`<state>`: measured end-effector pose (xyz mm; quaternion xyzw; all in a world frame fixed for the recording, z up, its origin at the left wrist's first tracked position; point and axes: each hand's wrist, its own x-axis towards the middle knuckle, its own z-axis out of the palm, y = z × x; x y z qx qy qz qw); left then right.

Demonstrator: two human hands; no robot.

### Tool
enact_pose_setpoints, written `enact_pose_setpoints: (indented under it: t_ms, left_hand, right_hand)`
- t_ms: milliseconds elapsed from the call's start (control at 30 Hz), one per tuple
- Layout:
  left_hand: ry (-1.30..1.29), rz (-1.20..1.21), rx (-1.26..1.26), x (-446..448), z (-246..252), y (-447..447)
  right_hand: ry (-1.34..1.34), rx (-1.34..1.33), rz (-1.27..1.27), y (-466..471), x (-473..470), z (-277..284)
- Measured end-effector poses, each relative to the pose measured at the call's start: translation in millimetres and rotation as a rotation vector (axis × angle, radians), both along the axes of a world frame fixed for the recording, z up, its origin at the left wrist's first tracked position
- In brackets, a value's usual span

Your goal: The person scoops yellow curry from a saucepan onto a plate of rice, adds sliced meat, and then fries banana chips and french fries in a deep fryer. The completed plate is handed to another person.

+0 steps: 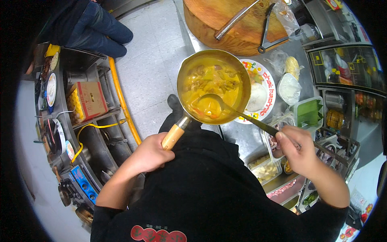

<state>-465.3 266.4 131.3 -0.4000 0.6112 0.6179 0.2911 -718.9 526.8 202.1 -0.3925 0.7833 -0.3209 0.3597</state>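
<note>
My left hand [152, 152] grips the wooden handle [173, 136] of a metal saucepan [179, 87]. Yellow curry [208, 75] with chunks of meat or vegetable fills much of the pan. In my right hand [294, 149] is the long handle of a ladle [260, 123], whose bowl sits in the curry near the pan's lower rim. Partly hidden under the pan's right side is a white plate [270, 101] with printed coloured decoration and lettering. A mound of white rice [257, 96] lies on it, with some cooked vegetables [257, 78] beside the rice.
A round wooden chopping block [205, 27] bears a handled tool [231, 25] and black-handled tongs [266, 33]. Food containers [266, 171] line the right counter [242, 145]. A person in jeans [93, 27] stands at upper left, near a yellow pipe [118, 87] and a carton [90, 99].
</note>
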Motion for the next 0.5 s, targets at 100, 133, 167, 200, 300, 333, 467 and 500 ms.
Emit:
enact_pose_setpoints:
  t_ms: [100, 133, 167, 200, 300, 333, 467, 500]
  left_hand:
    - [0.051, -0.009, -0.033, 0.2, 2.0, 1.0]
    - [0.061, -0.015, -0.044, 0.0, 2.9, 0.8]
    - [0.06, -0.022, -0.052, -0.2, 4.1, 0.2]
    - [0.06, -0.029, -0.059, -0.5, 5.4, -0.2]
    - [0.038, -0.03, -0.063, -2.1, 9.2, 0.6]
    - [0.018, -0.027, -0.068, -2.6, 10.4, 1.2]
    - [0.099, -0.081, -0.183, -5.2, 9.3, 7.9]
    - [0.074, -0.077, -0.179, -5.5, 8.0, 9.9]
  right_hand:
    - [-0.277, 0.168, -0.296, 2.1, 6.6, -1.9]
    - [-0.253, 0.151, -0.292, 2.9, 7.4, -0.8]
    - [-0.229, 0.133, -0.288, 2.8, 8.4, -0.4]
    - [-0.019, 0.011, -0.111, 3.0, 8.9, 1.4]
    - [0.108, -0.133, 0.022, 1.0, 15.8, 5.2]
    - [0.109, -0.156, 0.022, 0.0, 21.4, 6.2]
    - [0.146, -0.145, 0.038, -3.0, 43.9, 5.2]
    - [0.146, -0.149, 0.02, -4.3, 48.1, 1.9]
